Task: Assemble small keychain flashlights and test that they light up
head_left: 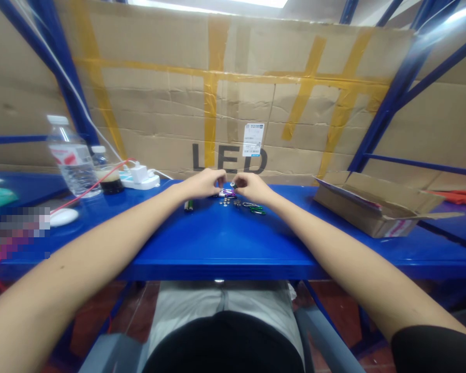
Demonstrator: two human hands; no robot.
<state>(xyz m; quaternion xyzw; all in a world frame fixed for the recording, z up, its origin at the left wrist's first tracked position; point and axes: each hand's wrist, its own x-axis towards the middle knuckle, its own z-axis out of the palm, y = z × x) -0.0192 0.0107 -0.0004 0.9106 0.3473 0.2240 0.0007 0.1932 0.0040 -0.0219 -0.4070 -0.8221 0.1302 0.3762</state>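
Note:
At the far side of the blue table [221,238], my right hand [253,187] pinches a small dark round piece [233,185] with a pale face. Just left of it, my left hand [207,183] is closed with fingers curled downward; whatever is in its fingertips is hidden. Below and between both hands lie shiny purple metal pieces [229,192] and several small silvery round bits [226,201]. Green carabiner-like clips [256,209] rest beneath my right hand. A short dark-green cylindrical piece or pair [189,205] sits below my left wrist.
An open cardboard box [367,210] stands at the right. On the left are a water bottle [73,160], a smaller bottle of dark liquid [109,176], a power strip [140,177], a white oval object [64,217] and a red cable [89,187]. A large cardboard sheet [171,114] stands behind.

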